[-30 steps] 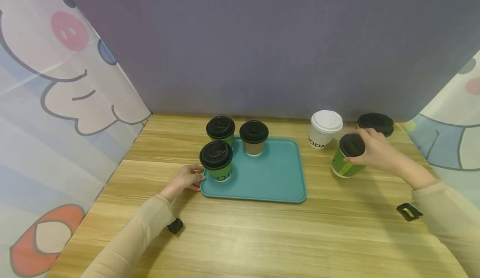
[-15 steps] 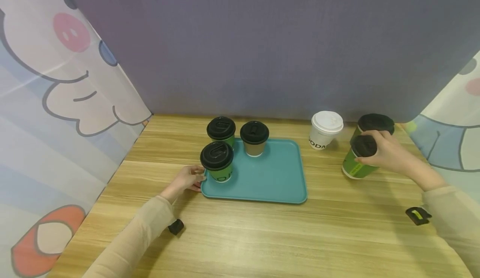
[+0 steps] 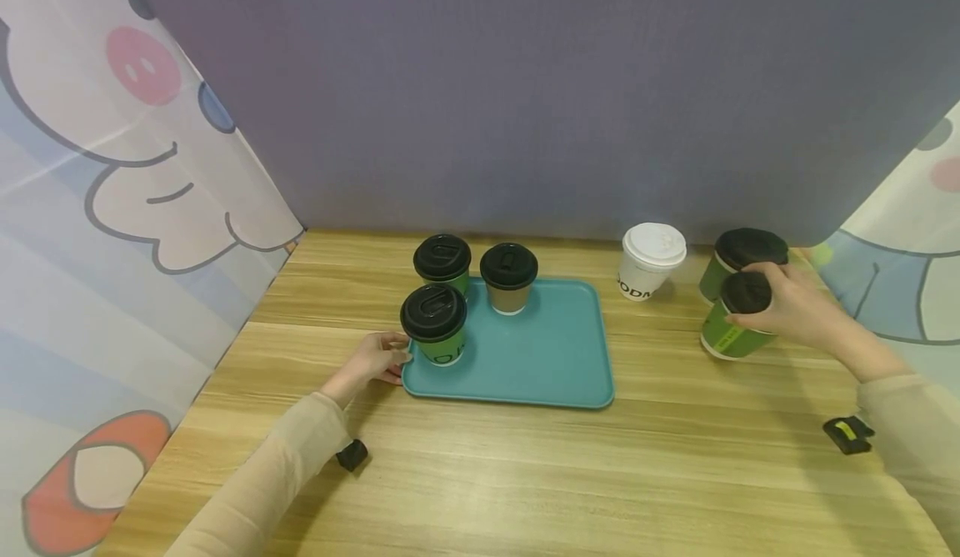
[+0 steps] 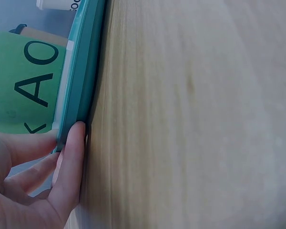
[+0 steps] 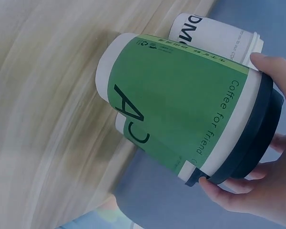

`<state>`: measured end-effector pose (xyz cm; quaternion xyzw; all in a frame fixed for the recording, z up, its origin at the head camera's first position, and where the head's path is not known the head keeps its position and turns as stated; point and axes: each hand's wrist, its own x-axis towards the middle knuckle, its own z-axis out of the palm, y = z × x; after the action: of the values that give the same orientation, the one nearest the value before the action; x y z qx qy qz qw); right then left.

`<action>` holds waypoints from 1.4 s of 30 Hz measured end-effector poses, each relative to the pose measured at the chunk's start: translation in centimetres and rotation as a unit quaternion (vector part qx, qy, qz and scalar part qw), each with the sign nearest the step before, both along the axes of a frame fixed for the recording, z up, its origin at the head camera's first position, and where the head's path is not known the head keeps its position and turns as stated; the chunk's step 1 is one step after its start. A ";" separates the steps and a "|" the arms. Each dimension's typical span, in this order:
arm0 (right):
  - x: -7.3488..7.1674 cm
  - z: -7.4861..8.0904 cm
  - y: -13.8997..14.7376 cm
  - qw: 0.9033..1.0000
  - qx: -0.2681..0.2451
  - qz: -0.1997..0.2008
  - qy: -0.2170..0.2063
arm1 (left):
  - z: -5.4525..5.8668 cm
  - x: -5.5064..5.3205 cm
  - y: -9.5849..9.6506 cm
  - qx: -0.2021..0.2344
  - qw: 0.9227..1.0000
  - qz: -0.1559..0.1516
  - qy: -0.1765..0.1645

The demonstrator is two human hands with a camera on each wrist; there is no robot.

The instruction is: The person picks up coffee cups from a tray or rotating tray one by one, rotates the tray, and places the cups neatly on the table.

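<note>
Wood-grain tabletop (image 3: 495, 482) runs back to a plain grey-purple panel (image 3: 480, 98), with a cartoon-printed left curtain (image 3: 150, 198) and a matching right curtain (image 3: 907, 282) at the sides. Toward the table's right side, the person's right hand (image 3: 797, 307) grasps a green-sleeved paper coffee cup (image 3: 727, 333) by its top. That cup lies beneath and just to the left of the palm; in the right wrist view, fingers press both sides of its black lid (image 5: 257, 126), and the printed sleeve, reading "Coffee for friend", extends away from the fingertips. Whether its base touches the wood cannot be told.

Close behind the held cup stands a second green cup (image 3: 714, 280) with a black lid, partly covered by it and by the hand; contact between the two cannot be made out. Farther left, apart from the hand, is a white cup (image 3: 642, 278) with a white lid, upright on the table.

Well to the left, the left hand (image 3: 373, 357) pinches the rim of a teal tray (image 3: 543, 353) near its front left corner. Immediately beside those fingers, on the tray, stands a green cup lettered in black (image 3: 442, 347). Behind it is another black-lidded green cup (image 3: 442, 258), its base hidden, and to the right of that one a brown cup (image 3: 508, 278) stands on the tray, also black-lidded.
</note>
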<state>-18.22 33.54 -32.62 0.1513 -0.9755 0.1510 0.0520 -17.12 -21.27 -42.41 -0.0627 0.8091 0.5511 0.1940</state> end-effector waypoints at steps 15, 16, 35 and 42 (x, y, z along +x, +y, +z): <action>-0.3 -0.6 1.5 0.999 0.002 -0.028 -0.018 | -0.4 0.0 -0.1 -0.003 1.000 0.004 -0.006; -0.3 -0.6 1.6 0.999 0.004 -0.028 -0.024 | -0.5 0.0 -0.1 -0.004 1.000 0.003 -0.006; -0.5 -1.0 3.1 0.998 -0.001 -0.040 -0.048 | -0.2 0.0 0.0 -0.003 1.000 0.004 0.000; -0.4 -1.2 3.3 0.997 0.000 -0.044 -0.055 | -0.2 -0.1 0.0 0.002 1.000 0.005 0.002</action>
<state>-18.59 36.86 -33.82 0.0993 -0.9826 0.1567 0.0048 -17.21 -21.25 -42.62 -0.0651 0.8082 0.5535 0.1904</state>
